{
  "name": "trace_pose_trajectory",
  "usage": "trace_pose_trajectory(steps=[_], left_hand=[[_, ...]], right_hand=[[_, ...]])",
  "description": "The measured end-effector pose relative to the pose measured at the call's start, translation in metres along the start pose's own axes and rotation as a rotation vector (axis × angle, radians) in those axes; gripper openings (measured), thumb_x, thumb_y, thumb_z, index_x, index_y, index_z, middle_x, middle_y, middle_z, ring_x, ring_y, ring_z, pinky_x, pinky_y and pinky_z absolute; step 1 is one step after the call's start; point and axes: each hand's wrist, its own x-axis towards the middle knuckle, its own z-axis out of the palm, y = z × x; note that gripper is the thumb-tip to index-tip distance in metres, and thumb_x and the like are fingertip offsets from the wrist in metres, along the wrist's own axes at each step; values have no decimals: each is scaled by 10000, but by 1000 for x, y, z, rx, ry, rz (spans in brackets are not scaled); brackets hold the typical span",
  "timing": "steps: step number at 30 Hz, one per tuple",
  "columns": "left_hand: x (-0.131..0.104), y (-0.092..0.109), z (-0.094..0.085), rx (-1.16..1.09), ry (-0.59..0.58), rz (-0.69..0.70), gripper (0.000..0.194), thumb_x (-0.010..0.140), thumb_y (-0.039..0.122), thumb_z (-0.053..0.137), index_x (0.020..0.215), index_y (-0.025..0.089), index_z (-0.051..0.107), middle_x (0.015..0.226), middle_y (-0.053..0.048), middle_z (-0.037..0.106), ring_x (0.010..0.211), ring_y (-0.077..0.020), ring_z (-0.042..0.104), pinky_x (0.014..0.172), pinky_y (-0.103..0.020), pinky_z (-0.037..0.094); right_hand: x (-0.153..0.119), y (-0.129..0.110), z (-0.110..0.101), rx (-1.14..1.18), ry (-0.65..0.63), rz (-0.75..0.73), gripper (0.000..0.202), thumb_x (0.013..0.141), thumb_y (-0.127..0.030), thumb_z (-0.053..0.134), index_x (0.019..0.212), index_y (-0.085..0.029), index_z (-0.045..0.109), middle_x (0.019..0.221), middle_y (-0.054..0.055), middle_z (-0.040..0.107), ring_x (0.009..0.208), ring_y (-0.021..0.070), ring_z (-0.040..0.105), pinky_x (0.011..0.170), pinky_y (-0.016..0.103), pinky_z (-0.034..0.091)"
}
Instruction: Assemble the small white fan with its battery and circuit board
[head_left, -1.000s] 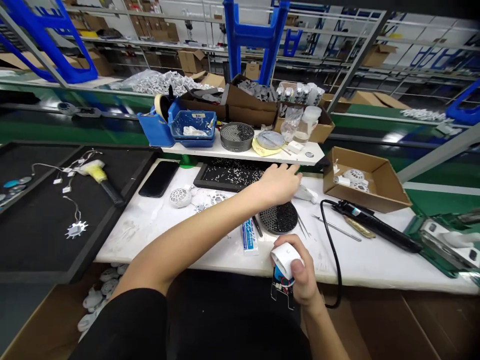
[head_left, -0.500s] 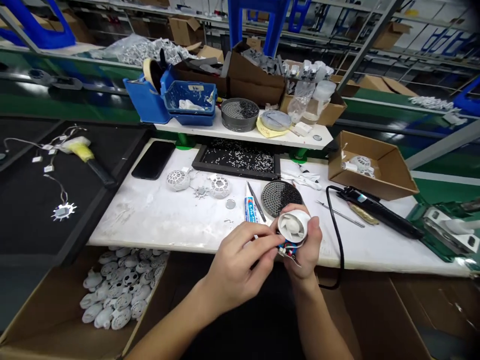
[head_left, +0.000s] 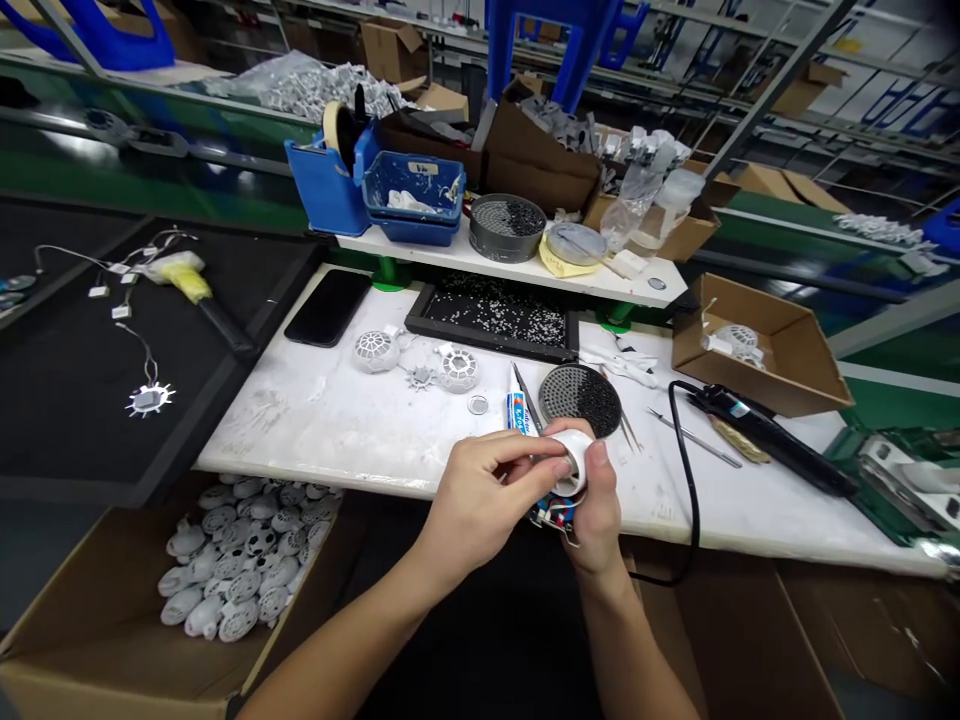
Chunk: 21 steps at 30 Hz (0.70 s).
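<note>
My right hand [head_left: 598, 515] is wrapped round a small white fan unit [head_left: 576, 462] with a round white housing. A circuit board [head_left: 553, 510] with coloured wires hangs below the housing, and a thin bare wire sticks out at the bottom. The fingers of my left hand [head_left: 480, 495] pinch at the fan's round opening, thumb and forefinger at its rim or blades. Just behind the hands lie a glue tube [head_left: 517, 412], dark tweezers [head_left: 527, 395] and a round dish of black bits [head_left: 579, 400].
White lattice covers [head_left: 457, 368] and a phone [head_left: 328, 308] lie on the white bench. A black tray of small bits [head_left: 495, 318] stands under the shelf. At right are a carton [head_left: 795, 375] and a black corded tool [head_left: 780, 440]. A box of white parts [head_left: 82, 590] stands lower left.
My left fingers have moved from the wires up to the fan's opening. The fan unit has tilted in my right hand. The view has shifted slightly left.
</note>
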Motion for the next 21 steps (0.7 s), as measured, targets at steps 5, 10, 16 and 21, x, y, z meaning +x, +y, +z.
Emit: trace_pose_trajectory(steps=[5, 10, 16, 21], left_hand=[[-4, -4, 2, -8, 15, 36, 52, 905, 213, 805, 897, 205, 856, 589, 42, 549, 543, -87, 406, 527, -253, 338], [-5, -7, -4, 166, -14, 226, 66, 956, 196, 762, 931, 206, 822, 670, 30, 604, 604, -91, 496, 617, -251, 416], [-10, -14, -15, -122, 45, 41, 251, 1021, 328, 708, 1262, 258, 730, 1286, -80, 660, 1182, -210, 666, 972, -293, 570], [-16, -18, -34, -303, -172, -127, 387, 1047, 406, 670, 1413, 284, 695, 1432, -82, 691, 1318, -265, 669, 1106, -342, 553]], right_hand=[[1, 3, 0, 143, 31, 41, 468, 1101, -641, 380, 1148, -229, 597, 925, 42, 622, 835, 215, 594, 785, 355, 518], [5, 4, -1, 130, 9, 78, 461, 1103, -647, 365, 1126, -250, 597, 869, 15, 594, 756, 197, 579, 708, 318, 496], [2, 4, -1, -12, 11, -66, 394, 1077, -605, 490, 1284, -278, 559, 1073, 38, 638, 876, 205, 653, 740, 322, 554], [1, -12, -2, -455, 12, -345, 504, 932, -429, 807, 1341, -271, 558, 1179, 50, 665, 1027, 220, 690, 884, 347, 585]])
